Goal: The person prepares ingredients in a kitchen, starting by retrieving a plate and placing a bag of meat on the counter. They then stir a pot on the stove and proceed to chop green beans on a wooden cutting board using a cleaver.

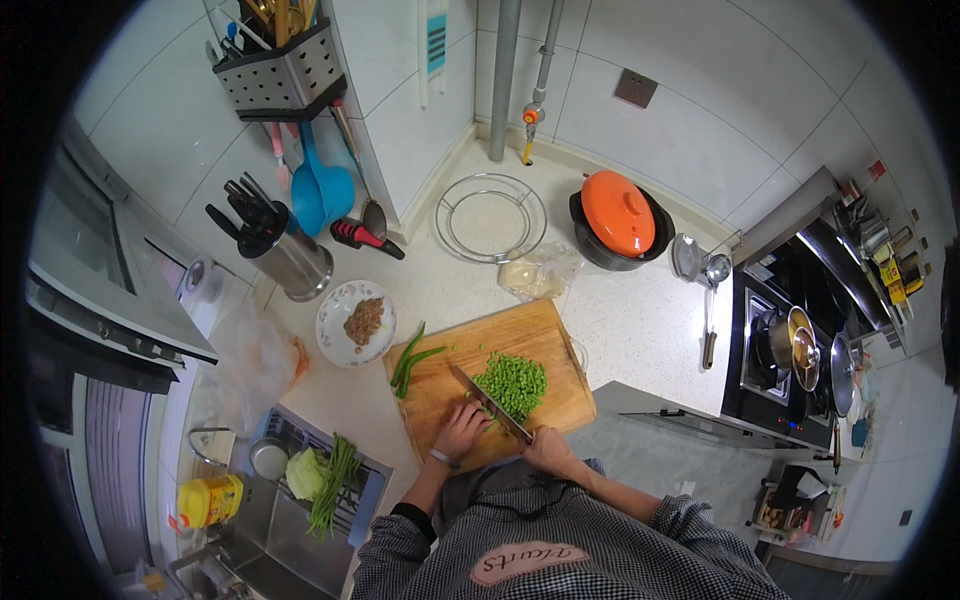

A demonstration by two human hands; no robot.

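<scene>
My right hand [553, 452] grips the handle of a kitchen knife [491, 401], its blade slanting across a wooden cutting board [566, 360]. Chopped green bean pieces [517, 386] form a pile along the blade's right side. On the blade's other side, my left hand [463, 431] rests on the board with bent fingers close to the edge. Whatever may lie under those fingers is hidden. Several whole green chili peppers [411, 361] lie at the board's left side. A floral plate [341, 300] holding minced meat [365, 322] stands just beyond them.
A knife block [289, 259] stands behind the plate. Behind the board are a plastic bag [540, 271], a wire rack [491, 217] and a black pot with an orange lid [619, 214]. Long beans [334, 480] and cabbage [306, 474] lie over the sink [277, 525]. Right is a gas stove [757, 405].
</scene>
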